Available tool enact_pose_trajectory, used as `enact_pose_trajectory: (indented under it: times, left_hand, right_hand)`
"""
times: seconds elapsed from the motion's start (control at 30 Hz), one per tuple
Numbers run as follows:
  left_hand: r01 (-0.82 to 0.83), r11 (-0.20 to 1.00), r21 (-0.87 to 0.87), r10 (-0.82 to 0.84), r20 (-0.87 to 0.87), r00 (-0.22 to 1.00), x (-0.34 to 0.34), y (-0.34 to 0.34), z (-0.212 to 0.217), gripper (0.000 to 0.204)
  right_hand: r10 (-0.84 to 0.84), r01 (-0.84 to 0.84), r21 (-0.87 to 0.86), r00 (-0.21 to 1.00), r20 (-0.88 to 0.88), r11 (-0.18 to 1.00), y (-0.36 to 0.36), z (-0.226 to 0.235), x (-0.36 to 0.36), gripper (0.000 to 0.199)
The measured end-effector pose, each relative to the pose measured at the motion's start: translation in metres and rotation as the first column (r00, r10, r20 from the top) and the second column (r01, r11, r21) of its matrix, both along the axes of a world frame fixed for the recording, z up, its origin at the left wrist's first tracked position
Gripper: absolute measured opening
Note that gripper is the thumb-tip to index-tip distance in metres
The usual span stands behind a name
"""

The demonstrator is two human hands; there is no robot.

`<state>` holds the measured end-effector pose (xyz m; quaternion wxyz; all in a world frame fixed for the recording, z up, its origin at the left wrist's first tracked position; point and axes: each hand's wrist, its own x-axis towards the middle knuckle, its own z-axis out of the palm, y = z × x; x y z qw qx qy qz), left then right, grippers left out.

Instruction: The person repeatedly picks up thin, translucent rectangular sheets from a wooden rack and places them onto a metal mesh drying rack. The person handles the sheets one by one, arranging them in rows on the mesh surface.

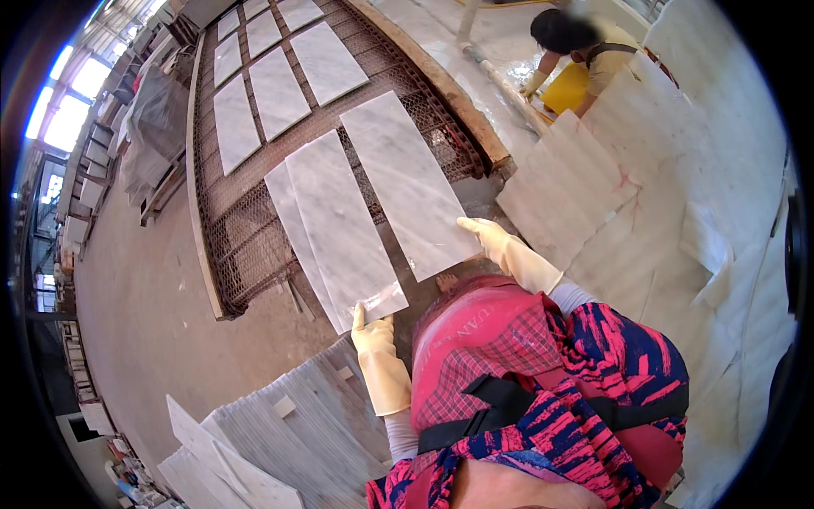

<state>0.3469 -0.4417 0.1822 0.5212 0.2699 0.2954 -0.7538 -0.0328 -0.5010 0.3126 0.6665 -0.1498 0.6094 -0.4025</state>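
Both my hands wear long cream rubber gloves. My left hand [373, 338] pinches the near edge of a white-grey marble slab [339, 225], thumb on top and fingers mostly hidden below. Under it another slab [298, 237] sticks out on the left. My right hand [490, 237] grips the near right corner of a second long marble slab [411, 182]. The far ends of these slabs lie over a wire-mesh conveyor bed [246, 246]; their near ends overhang it. A narrow gap separates the left slabs from the right one.
Farther up the mesh lie several marble slabs [280, 93] in rows. Many slabs stand stacked on edge [297, 407] at my lower left. Larger pale sheets [568, 182] lie on the right. A co-worker [606, 55] bends over with a yellow item. Wrapped stacks [153, 127] stand left.
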Motion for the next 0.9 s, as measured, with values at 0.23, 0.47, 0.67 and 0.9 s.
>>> enact_pose_trajectory:
  times: [0.23,0.47,0.67,0.9]
  left_hand:
    - [0.216,0.976,0.008,-0.205,-0.285,0.936,0.026,-0.009,-0.003,0.052]
    - [-0.054,0.997,0.049,0.021,0.522,0.853,-0.047,-0.02,0.056,0.061]
    - [0.166,0.977,0.137,-0.16,-0.051,0.986,0.008,-0.02,0.016,0.068]
    - [0.054,0.991,0.118,-0.051,-0.03,0.998,0.007,-0.021,0.003,0.07]
  right_hand:
    - [0.166,-0.166,-0.006,0.986,0.018,0.986,-0.004,-0.014,-0.006,0.077]
    - [0.144,-0.145,-0.006,0.987,-0.069,0.989,-0.001,-0.018,-0.019,0.073]
    - [0.151,-0.154,-0.008,0.979,-0.139,0.988,-0.003,-0.009,-0.013,0.071]
    - [0.038,-0.175,-0.216,0.852,-0.522,0.961,-0.023,-0.041,-0.036,0.051]
